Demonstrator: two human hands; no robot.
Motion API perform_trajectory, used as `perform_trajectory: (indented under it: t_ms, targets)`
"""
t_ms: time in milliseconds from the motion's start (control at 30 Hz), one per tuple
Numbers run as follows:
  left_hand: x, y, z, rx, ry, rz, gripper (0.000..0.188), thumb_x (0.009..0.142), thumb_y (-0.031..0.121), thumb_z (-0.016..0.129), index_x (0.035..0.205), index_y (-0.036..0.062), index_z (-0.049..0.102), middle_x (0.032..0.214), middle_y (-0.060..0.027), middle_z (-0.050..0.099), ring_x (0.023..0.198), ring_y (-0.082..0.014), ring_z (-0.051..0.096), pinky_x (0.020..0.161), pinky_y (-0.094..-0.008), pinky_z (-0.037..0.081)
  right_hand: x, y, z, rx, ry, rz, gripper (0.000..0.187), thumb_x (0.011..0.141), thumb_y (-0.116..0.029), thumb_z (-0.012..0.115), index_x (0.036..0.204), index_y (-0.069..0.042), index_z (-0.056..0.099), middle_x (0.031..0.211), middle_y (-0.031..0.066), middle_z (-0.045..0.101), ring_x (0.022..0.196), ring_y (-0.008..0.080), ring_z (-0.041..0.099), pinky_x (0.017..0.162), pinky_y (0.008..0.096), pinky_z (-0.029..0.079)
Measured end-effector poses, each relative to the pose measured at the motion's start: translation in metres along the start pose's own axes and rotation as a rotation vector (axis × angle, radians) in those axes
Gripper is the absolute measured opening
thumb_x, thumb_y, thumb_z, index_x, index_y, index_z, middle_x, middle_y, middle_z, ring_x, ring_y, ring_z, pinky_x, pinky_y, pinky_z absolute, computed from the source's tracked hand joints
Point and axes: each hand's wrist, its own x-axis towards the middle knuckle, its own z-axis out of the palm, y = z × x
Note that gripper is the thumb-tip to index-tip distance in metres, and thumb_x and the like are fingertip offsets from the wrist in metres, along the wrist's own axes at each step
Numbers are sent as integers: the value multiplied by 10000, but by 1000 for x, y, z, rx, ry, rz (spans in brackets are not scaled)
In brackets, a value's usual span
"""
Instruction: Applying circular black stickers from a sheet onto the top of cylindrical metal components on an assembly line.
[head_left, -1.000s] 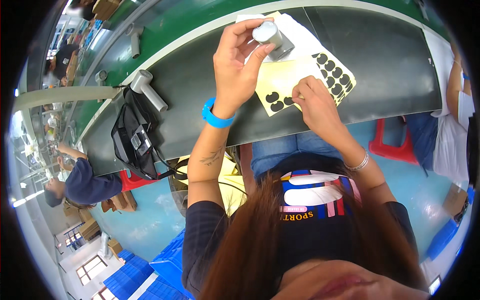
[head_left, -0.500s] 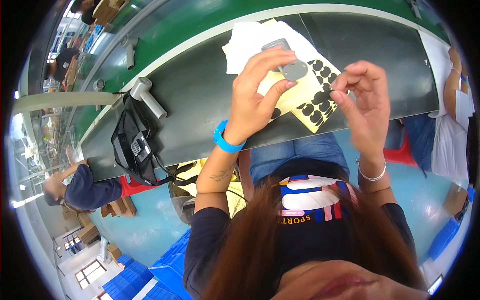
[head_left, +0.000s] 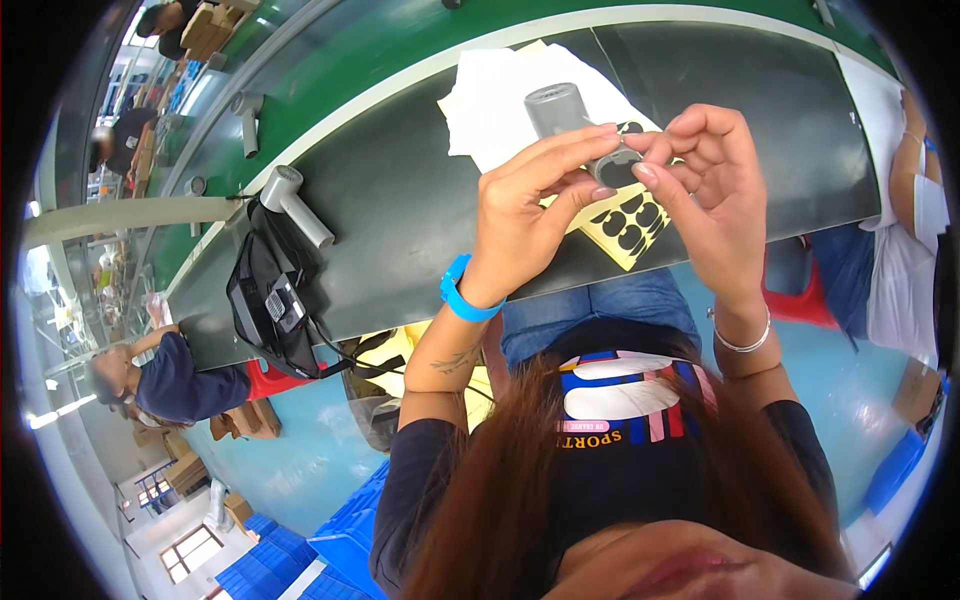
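Note:
My left hand is closed around the handle of a grey hair dryer, whose round head points away from me. The handle's round end faces up toward me, and a black sticker lies over it. With thumb and fingertips, my right hand pinches at the sticker's edge, touching the handle end. Beneath both hands are yellow backing sheets with rows of black stickers. White sheets lie partly under the dryer. My left fingers hide most of the handle.
Left on the dark table are another grey hair dryer and a black bag. More dryers stand on the green belt beyond. A co-worker sits at far left; another person's arm is at the right edge.
My right hand has moved left, bringing the black sticker from beside the dryer onto its handle end. My left hand has shifted slightly right and nearer, tilting the dryer.

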Motion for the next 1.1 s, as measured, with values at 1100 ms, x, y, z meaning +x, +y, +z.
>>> perform_trajectory:
  t_ms: [1100]
  targets:
    - [-1,4,1,-48,-40,-50,409,782,-78,658,1175,30,634,1189,-136,607,853,-152,655,742,-254,561,-2,-2,1,-44,34,28,315,840,95,603,1078,-14,428,900,74,567,1003,178,602,827,246,496]
